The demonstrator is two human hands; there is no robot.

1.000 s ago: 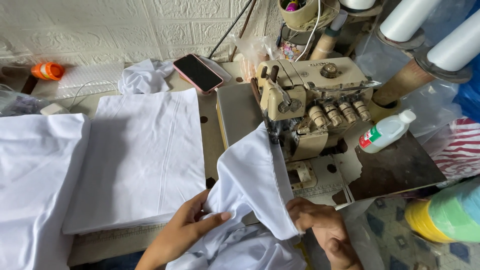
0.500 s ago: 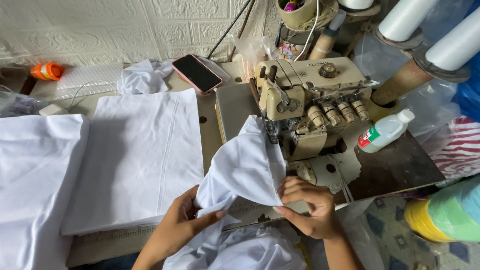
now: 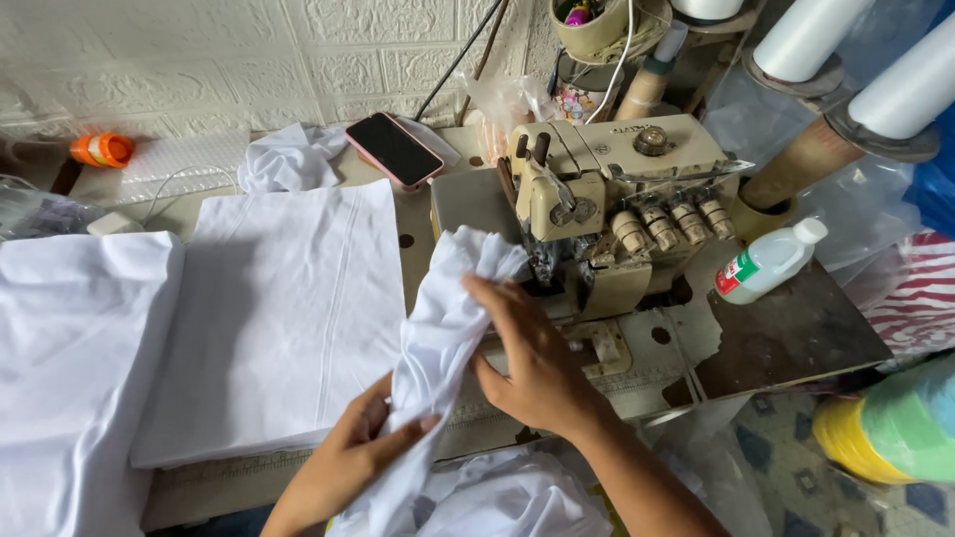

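So compared with a moment ago my right hand (image 3: 537,368) has come up from the lower edge of the white fabric piece (image 3: 448,328) and now sits on top of it, pushing the bunched upper end in toward the presser foot area of the overlock machine (image 3: 607,219). Before that the cloth stood up in a tall fold in front of the machine; now it's scrunched lower and its top end is right at the needle side, so to me it looks like the edge is being fed into place rather than just held up.

Right fingers are spread over the cloth, pressing it down, not pinching. My left hand (image 3: 348,462) is lower down with the fingers closed around the hanging part of the same piece, thumb on top, keeping it gathered. The rest of it drops off the surface (image 3: 786,338) edge toward my lap.

Texture wise: the cloth is thin, matte, plain white and wrinkles easily. Just to the left there's a flat stack of white panels (image 3: 279,318), neat and smooth, and further left another white pile (image 3: 70,368). The machine is a chunky beige thing with a row of round tension knobs. A pink-edged phone (image 3: 395,149) lies face up behind the stack, a small white plastic bottle (image 3: 766,264) lies on its side to the right of the machine, and fat white thread cones (image 3: 915,85) stand at the back right
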